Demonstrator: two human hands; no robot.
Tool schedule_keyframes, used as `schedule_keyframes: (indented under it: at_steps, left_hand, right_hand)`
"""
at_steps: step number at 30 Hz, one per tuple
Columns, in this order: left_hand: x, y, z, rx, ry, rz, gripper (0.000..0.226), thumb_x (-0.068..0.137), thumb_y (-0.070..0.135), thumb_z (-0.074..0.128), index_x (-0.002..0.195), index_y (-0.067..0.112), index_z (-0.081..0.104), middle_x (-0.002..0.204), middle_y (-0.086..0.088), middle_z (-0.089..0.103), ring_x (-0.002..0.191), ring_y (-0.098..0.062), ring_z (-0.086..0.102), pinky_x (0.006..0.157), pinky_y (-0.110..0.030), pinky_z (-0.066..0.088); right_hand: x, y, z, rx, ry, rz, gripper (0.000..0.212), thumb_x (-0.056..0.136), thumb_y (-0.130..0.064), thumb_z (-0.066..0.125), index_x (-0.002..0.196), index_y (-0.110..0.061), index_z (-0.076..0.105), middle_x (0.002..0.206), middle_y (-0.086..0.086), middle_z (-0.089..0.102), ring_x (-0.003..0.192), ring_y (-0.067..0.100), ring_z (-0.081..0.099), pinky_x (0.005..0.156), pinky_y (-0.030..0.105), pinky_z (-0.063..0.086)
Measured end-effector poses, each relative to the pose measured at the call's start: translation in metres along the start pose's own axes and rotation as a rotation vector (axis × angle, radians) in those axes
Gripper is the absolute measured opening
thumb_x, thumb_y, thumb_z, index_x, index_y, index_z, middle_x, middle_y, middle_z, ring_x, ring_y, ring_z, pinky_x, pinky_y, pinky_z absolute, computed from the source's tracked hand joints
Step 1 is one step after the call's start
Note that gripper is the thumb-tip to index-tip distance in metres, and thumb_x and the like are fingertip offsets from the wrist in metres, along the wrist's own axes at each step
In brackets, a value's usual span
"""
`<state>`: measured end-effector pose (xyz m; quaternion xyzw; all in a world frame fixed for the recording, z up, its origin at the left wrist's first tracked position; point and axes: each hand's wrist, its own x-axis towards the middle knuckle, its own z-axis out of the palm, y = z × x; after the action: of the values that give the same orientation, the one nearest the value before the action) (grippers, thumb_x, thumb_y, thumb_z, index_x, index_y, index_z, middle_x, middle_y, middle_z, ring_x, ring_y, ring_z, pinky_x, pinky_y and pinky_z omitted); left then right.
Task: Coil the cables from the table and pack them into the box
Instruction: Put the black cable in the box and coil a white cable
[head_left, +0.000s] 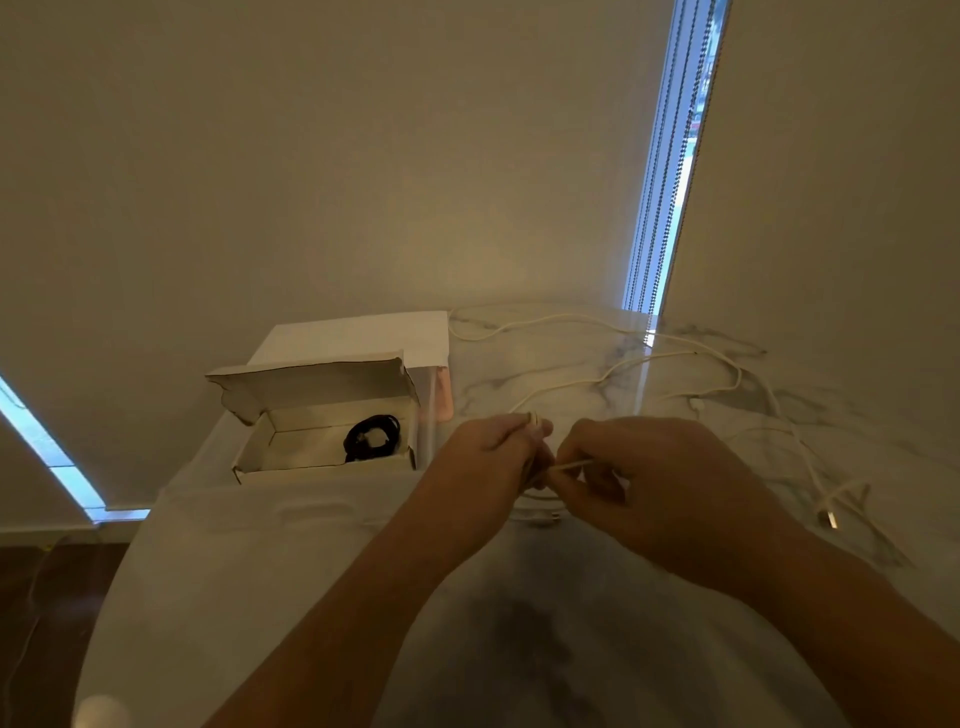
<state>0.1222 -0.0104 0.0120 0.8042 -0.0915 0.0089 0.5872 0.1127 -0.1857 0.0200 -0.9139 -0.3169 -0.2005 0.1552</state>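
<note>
The left hand (491, 457) grips a small bundle of white cable (613, 374), and the right hand (644, 478), almost touching it, pinches a short stretch of the same cable between them. The loose length trails over the marble table (571, 597) beyond and right of the hands (another white cable (810, 467) lies right of the right hand). The open box (322, 441), holding a coiled black cable (371, 439), sits just left of the left hand.

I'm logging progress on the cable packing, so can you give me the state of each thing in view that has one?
box: lid open, on the table.
black cable: coiled, lying inside the box.
white cable: partly coiled; the rest trails loose across the table.
left hand: grips the white coil.
right hand: pinches the white cable's strand.
</note>
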Motion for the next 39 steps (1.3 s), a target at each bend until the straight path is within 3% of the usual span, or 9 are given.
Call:
schedule_keyframes:
  at_steps: [3,7,10,14,16,18,23,31,39]
  left_hand:
    - [0.002,0.001,0.0,-0.059,-0.023,-0.086,0.03,0.104,0.014,0.042,0.093,0.008,0.069,0.069,-0.003,0.063,0.054,0.003,0.059,0.056,-0.008,0.047]
    - [0.003,0.005,-0.001,-0.002,-0.067,-0.114,0.038,0.104,0.018,0.04,0.08,0.012,0.068,0.068,-0.002,0.063,0.057,-0.006,0.056,0.053,-0.009,0.047]
    - [0.002,0.007,-0.001,-0.003,-0.138,-0.156,0.039,0.104,0.015,0.037,0.089,0.009,0.073,0.064,0.0,0.06,0.056,-0.007,0.052,0.052,-0.012,0.044]
    - [0.001,0.003,-0.002,-0.001,-0.154,-0.133,0.051,0.102,0.017,0.04,0.068,0.027,0.076,0.065,0.002,0.068,0.053,0.0,0.055,0.055,-0.015,0.048]
    - [0.001,0.0,-0.003,-0.072,-0.136,-0.164,0.038,0.093,0.026,0.054,0.061,0.028,0.075,0.061,0.008,0.066,0.06,-0.005,0.059,0.068,-0.028,0.054]
    - [0.001,0.0,-0.005,-0.242,-0.139,-0.194,0.028,0.085,0.032,0.056,0.069,0.018,0.076,0.059,0.003,0.061,0.06,-0.012,0.055,0.07,-0.039,0.048]
    - [-0.001,0.009,-0.006,-0.475,-0.283,-0.195,0.046,0.099,0.012,0.03,0.105,-0.014,0.067,0.057,0.005,0.044,0.054,-0.007,0.039,0.056,-0.022,0.031]
    - [-0.003,0.017,-0.012,-0.851,-0.366,-0.065,0.041,0.091,0.02,0.037,0.107,-0.009,0.062,0.065,0.0,0.036,0.06,-0.01,0.033,0.061,-0.024,0.033]
    - [0.001,0.015,-0.021,-0.918,-0.133,0.016,0.047,0.103,0.02,0.028,0.112,-0.006,0.066,0.069,0.0,0.035,0.063,-0.01,0.035,0.068,-0.028,0.031]
  right_hand:
    - [0.003,0.008,-0.005,-0.032,0.103,0.007,0.024,0.086,-0.057,0.056,0.081,-0.034,0.061,0.066,-0.016,0.055,0.058,0.004,0.049,0.051,0.022,0.043]
    - [0.004,0.015,-0.006,-0.032,0.156,0.012,0.015,0.085,-0.044,0.069,0.091,-0.03,0.067,0.078,-0.014,0.061,0.068,0.008,0.053,0.059,0.013,0.037]
    - [0.004,0.018,-0.003,-0.008,0.168,-0.002,0.009,0.089,-0.031,0.069,0.096,-0.026,0.069,0.085,-0.014,0.056,0.074,0.005,0.048,0.062,0.008,0.033]
    - [0.005,0.022,-0.002,0.066,0.201,0.033,0.015,0.094,-0.032,0.058,0.099,-0.023,0.068,0.092,-0.011,0.06,0.077,0.002,0.046,0.067,0.006,0.036]
    - [0.006,0.023,0.0,0.089,0.221,0.046,0.012,0.096,-0.029,0.058,0.1,-0.022,0.067,0.093,-0.009,0.06,0.077,0.002,0.047,0.069,0.006,0.037]
    - [0.006,0.024,0.002,0.093,0.241,0.064,0.017,0.099,-0.031,0.053,0.101,-0.022,0.067,0.094,-0.008,0.06,0.078,0.005,0.051,0.068,0.012,0.041]
    - [0.007,0.031,0.0,0.151,0.228,0.211,0.016,0.095,-0.04,0.052,0.098,-0.029,0.063,0.087,-0.015,0.061,0.076,0.003,0.057,0.062,0.01,0.041]
    - [0.008,0.027,0.01,0.255,0.164,0.216,0.024,0.095,-0.049,0.042,0.084,-0.032,0.056,0.067,-0.011,0.06,0.066,0.005,0.058,0.056,0.012,0.04]
    - [0.006,0.024,0.021,0.245,0.016,0.289,0.03,0.096,-0.049,0.037,0.091,-0.028,0.058,0.073,-0.013,0.062,0.066,0.003,0.058,0.06,0.018,0.046]
